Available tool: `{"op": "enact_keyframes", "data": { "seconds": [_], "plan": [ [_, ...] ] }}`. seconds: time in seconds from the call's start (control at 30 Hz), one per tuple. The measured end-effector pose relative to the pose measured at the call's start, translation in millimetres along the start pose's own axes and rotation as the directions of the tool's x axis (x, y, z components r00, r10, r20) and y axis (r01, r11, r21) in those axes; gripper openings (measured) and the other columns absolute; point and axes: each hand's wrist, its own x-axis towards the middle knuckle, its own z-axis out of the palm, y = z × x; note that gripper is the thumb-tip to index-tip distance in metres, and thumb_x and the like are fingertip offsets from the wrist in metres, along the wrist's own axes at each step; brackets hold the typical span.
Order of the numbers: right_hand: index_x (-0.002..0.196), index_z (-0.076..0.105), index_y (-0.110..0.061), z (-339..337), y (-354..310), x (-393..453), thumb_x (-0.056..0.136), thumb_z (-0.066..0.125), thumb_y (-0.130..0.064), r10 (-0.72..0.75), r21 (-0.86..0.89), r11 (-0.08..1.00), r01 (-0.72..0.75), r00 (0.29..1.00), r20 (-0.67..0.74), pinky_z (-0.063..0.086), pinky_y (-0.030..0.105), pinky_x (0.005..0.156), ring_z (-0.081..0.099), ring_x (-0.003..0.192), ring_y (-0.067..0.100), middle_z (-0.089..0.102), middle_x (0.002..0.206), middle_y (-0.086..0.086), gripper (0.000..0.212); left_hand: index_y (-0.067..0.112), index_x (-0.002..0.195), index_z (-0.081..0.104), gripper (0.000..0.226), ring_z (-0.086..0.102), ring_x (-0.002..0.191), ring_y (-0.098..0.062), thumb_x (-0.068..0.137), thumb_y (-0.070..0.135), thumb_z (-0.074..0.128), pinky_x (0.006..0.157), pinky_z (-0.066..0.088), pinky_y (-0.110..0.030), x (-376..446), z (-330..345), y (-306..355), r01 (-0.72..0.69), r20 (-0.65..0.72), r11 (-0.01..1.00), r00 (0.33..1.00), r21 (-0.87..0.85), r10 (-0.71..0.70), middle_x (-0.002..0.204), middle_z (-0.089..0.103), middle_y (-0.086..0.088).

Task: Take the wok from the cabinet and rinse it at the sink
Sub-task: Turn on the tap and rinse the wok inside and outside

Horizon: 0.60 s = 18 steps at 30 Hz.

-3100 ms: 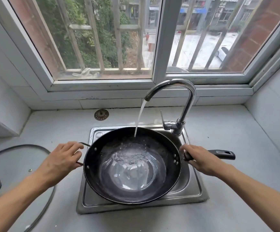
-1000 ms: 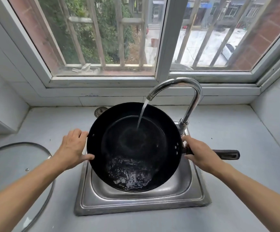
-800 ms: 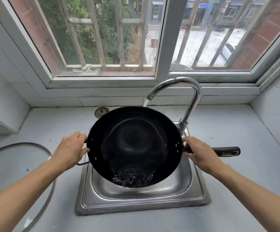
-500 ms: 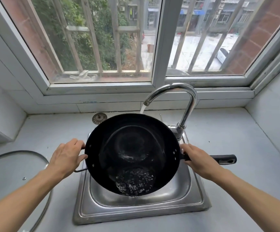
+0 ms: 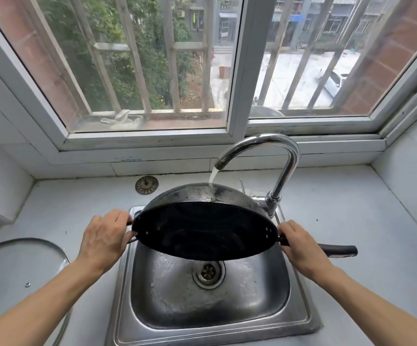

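Above the square stainless steel sink [image 5: 299,313], the left hand [image 5: 102,242] and right hand [image 5: 299,248] grip the round black metal wok [image 5: 202,238] by its handles, tipped steeply. Behind it, the curved chrome faucet [image 5: 277,156] wets its underside (rinsing looks nearly done).

The black wok [image 5: 202,236] hangs tipped steeply toward the viewer above the steel sink [image 5: 210,295], its back rim highest, tap water striking its grey underside, the long handle pointing right.
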Motion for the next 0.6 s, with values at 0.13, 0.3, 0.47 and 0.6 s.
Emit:
{"op": "enact_keyframes", "data": {
  "seconds": [0.13, 0.3, 0.47, 0.6],
  "plan": [
    [0.088, 0.047, -0.024, -3.0, 7.0, 8.8, 0.071, 0.073, 0.001, -0.011, 0.004, 1.000, 0.011, 0.999, -0.032, 0.045, 0.033, 0.070, 0.047, 0.079, 0.017, 0.045, 0.088, -0.010, 0.040, 0.014, 0.078, 0.056, 0.036, 0.048, 0.054, -0.031, 0.063, 0.019, 0.088, 0.054, 0.033, -0.034, 12.7, 3.3, 1.5, -0.014, -0.035, 1.000, 0.999, -0.006, 0.013, 0.070, 0.053, -0.003],
    [0.084, 0.035, -0.034, -4.2, 13.7, 14.8, 0.072, 0.074, 0.001, -0.008, 0.003, 1.000, 0.008, 0.999, -0.034, 0.042, 0.031, 0.066, 0.045, 0.075, 0.016, 0.040, 0.084, -0.015, 0.053, 0.015, 0.078, 0.057, 0.037, 0.052, 0.058, -0.030, 0.061, 0.020, 0.089, 0.055, 0.034, -0.035, 26.4, 6.2, 2.0, -0.031, -0.026, 0.999, 0.999, -0.017, 0.030, 0.071, 0.054, 0.000],
    [0.083, 0.034, -0.035, -0.4, 19.9, 11.1, 0.074, 0.074, -0.001, 0.017, 0.014, 1.000, -0.016, 1.000, -0.011, 0.038, 0.026, 0.066, 0.045, 0.075, 0.011, 0.040, 0.085, -0.018, 0.054, 0.015, 0.079, 0.059, 0.037, 0.052, 0.057, -0.029, 0.060, 0.022, 0.090, 0.056, 0.033, -0.033, 36.6, 5.7, 5.8, -0.047, -0.010, 0.999, 0.999, -0.012, 0.047, 0.072, 0.055, 0.000],
    [0.082, 0.034, -0.036, 4.2, 23.5, 5.7, 0.076, 0.074, -0.002, 0.037, 0.021, 0.999, -0.038, 0.999, 0.032, 0.036, 0.021, 0.066, 0.047, 0.077, 0.007, 0.040, 0.086, -0.019, 0.053, 0.017, 0.079, 0.058, 0.037, 0.051, 0.057, -0.027, 0.062, 0.025, 0.089, 0.057, 0.033, -0.032, 45.0, 2.7, 8.6, -0.073, 0.004, 0.997, 0.997, -0.005, 0.073, 0.072, 0.054, 0.002]
  ]
}}
